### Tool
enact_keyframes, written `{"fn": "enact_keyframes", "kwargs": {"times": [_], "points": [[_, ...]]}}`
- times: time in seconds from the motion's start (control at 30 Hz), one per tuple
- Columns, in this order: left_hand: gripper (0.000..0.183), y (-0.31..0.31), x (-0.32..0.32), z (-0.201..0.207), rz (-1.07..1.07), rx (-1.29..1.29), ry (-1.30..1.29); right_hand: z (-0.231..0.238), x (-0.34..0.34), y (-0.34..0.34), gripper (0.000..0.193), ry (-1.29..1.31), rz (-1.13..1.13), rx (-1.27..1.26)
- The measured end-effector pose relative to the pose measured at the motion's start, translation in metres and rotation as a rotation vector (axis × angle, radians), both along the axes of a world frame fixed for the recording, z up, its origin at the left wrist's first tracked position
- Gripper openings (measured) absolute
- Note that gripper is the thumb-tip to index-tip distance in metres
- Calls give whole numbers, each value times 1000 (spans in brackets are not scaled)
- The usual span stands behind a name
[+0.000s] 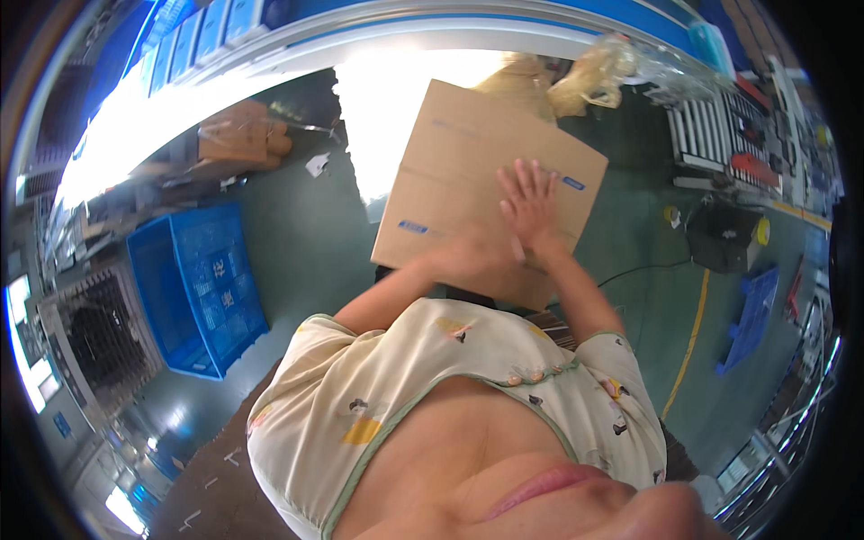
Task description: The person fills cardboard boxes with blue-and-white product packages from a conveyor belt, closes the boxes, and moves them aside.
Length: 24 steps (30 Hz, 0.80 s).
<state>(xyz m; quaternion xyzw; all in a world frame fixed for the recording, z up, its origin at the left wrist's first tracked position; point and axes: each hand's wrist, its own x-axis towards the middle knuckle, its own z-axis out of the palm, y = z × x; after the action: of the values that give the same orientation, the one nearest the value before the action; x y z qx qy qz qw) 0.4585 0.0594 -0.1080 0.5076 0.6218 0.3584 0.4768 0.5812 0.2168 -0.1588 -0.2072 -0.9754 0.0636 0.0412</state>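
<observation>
A flat brown cardboard box (468,171) with small blue marks lies in front of me, tilted, above the green floor. My right hand (530,205) rests flat on its top face near the right edge, fingers spread, holding nothing. My left hand (466,256) lies on the near part of the box, just left of the right wrist. It is blurred, so its grip is unclear. Both bare forearms reach up from my pale patterned shirt.
A blue plastic crate (198,288) stands on the floor to the left. Brown cardboard pieces (238,139) lie beyond it. A clear plastic bag (594,76) and a roller conveyor (711,135) are at the upper right. A black box (724,236), a blue pallet (747,317) and a yellow floor line (688,346) are at the right.
</observation>
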Motion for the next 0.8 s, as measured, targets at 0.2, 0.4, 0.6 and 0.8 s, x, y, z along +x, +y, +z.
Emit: {"fn": "enact_keyframes", "kwargs": {"times": [0.2,0.4,0.6,0.8], "points": [[40,55,-83,-32,841,-450,571,9,2,-1,51,156,-21,-105],[50,64,-97,-28,917,-595,627,1,49,48,41,392,-584,-155],[55,37,-167,-56,948,-503,724,-228,134,37,46,477,-937,-938],[64,36,-179,-55,897,-697,714,-206,74,22,58,784,-1231,-1825]]}}
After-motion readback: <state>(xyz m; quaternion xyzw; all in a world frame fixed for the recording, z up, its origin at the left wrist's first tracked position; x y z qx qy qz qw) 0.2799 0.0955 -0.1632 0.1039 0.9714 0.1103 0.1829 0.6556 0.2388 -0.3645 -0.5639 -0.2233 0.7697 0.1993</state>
